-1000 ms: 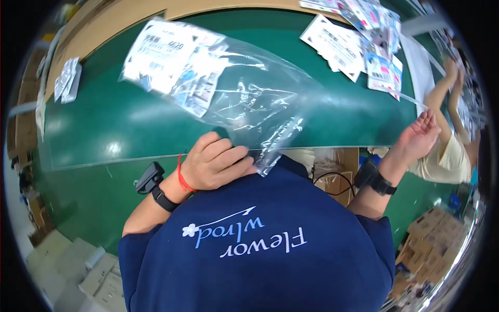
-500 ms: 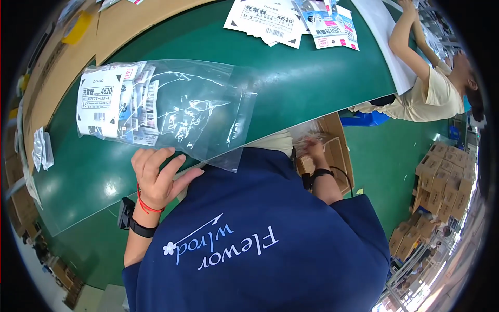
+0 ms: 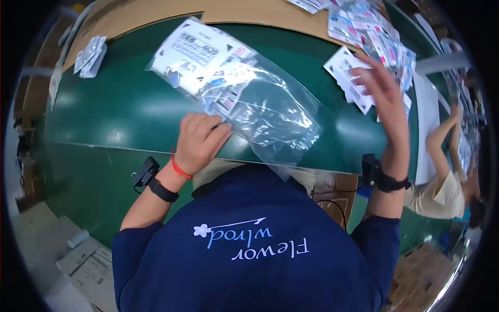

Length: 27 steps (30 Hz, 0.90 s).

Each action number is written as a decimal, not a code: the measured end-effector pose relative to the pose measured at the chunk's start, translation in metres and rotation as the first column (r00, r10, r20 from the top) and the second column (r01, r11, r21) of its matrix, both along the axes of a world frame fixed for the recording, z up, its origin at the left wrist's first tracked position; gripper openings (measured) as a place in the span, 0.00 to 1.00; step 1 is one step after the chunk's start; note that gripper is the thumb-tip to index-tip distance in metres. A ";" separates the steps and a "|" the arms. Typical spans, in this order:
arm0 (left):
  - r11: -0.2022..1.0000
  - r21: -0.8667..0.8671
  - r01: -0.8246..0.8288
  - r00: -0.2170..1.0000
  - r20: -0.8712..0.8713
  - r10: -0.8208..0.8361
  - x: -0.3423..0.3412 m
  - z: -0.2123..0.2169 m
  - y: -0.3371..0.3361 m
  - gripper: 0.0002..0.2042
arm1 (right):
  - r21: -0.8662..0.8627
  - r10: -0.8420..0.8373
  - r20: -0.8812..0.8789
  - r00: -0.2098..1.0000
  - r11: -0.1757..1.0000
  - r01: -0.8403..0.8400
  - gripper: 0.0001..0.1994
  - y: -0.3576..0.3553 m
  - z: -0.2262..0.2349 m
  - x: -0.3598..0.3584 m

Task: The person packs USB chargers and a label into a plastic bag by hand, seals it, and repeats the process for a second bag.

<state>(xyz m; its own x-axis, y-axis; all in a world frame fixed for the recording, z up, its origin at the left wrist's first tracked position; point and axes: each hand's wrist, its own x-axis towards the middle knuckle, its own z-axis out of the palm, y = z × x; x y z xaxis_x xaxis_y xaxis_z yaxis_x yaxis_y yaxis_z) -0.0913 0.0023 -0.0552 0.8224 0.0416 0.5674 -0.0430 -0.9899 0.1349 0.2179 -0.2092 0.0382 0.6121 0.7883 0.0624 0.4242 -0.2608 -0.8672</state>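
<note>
A clear plastic bag [image 3: 283, 117] lies slanted on the green table, with several white-labelled flat packs [image 3: 189, 49] bunched in its far left end. My left hand [image 3: 200, 140] is at the bag's near edge, fingers curled and closed on the plastic. Farther right, my right hand [image 3: 384, 93] reaches over a small stack of white printed cards [image 3: 345, 75]. Its fingers are stretched out and slightly blurred, holding nothing that shows. Whether the fingertips touch the cards, I cannot tell.
Many blister-type packs [image 3: 382, 39] are heaped at the far right. Small clear packets [image 3: 91, 56] lie at the far left by a cardboard strip [image 3: 150, 15]. An open carton [image 3: 335, 200] stands below the table's front edge. Another person [image 3: 442, 192] works at the right.
My right hand has come up out of the carton below the table to the cards at the right. My left hand has closed at the bag's edge. The view has turned.
</note>
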 end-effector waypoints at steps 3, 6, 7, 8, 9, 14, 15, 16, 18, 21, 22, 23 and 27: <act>1.000 -0.020 0.002 1.000 0.012 -0.001 0.009 -0.006 -0.004 0.12 | -0.255 0.206 -0.285 0.936 0.925 -0.281 0.21 0.049 -0.036 -0.006; 0.999 -0.053 -0.012 1.000 0.010 0.013 0.003 -0.006 -0.002 0.11 | -0.210 0.322 -0.436 0.841 0.872 -0.443 0.22 0.069 -0.061 -0.003; 0.997 -0.080 -0.013 1.000 0.004 0.014 -0.001 -0.006 -0.003 0.11 | -0.187 0.357 -0.512 0.781 0.841 -0.507 0.23 0.074 -0.067 -0.001; 0.994 -0.108 -0.011 1.000 -0.001 0.011 -0.004 -0.007 -0.004 0.12 | -0.186 0.370 -0.507 0.779 0.835 -0.518 0.23 0.074 -0.070 0.002; 0.994 -0.105 -0.028 1.000 0.001 0.028 -0.010 -0.009 -0.002 0.12 | -0.149 0.346 -0.565 0.749 0.850 -0.505 0.24 0.071 -0.073 0.005; 0.968 -0.223 -0.120 0.992 0.018 0.127 -0.041 -0.005 0.014 0.13 | -0.053 0.331 -0.512 0.792 0.909 -0.414 0.26 0.049 -0.074 -0.019; 0.974 -0.181 -0.135 0.990 0.011 0.140 -0.042 -0.001 0.016 0.15 | -0.033 0.334 -0.423 0.842 0.924 -0.382 0.26 0.050 -0.074 -0.024; 0.979 -0.139 -0.149 0.989 0.001 0.151 -0.043 0.001 0.017 0.16 | -0.030 0.343 -0.422 0.839 0.920 -0.391 0.26 0.058 -0.066 -0.029; 0.985 -0.119 -0.128 0.991 0.023 0.132 -0.032 0.001 0.018 0.16 | -0.185 0.545 0.542 0.640 0.820 -0.542 0.28 0.074 -0.042 -0.037; 0.996 -0.068 -0.056 0.996 0.066 0.060 -0.011 0.003 0.020 0.17 | -0.293 0.516 0.833 0.200 0.718 -0.631 0.29 0.101 -0.043 -0.054; 1.000 -0.030 0.000 1.000 0.004 0.000 -0.006 0.003 0.020 0.18 | -0.293 0.562 0.810 0.164 0.631 -0.718 0.28 0.110 -0.049 -0.057; 0.998 0.004 0.058 0.997 -0.061 -0.057 -0.002 0.003 0.020 0.18 | -0.288 0.604 0.787 0.122 0.535 -0.795 0.28 0.116 -0.054 -0.058; 0.974 -0.128 0.189 0.973 -0.107 -0.203 -0.019 -0.002 0.028 0.17 | -0.204 0.777 0.591 0.217 0.404 -0.892 0.21 0.117 -0.065 -0.064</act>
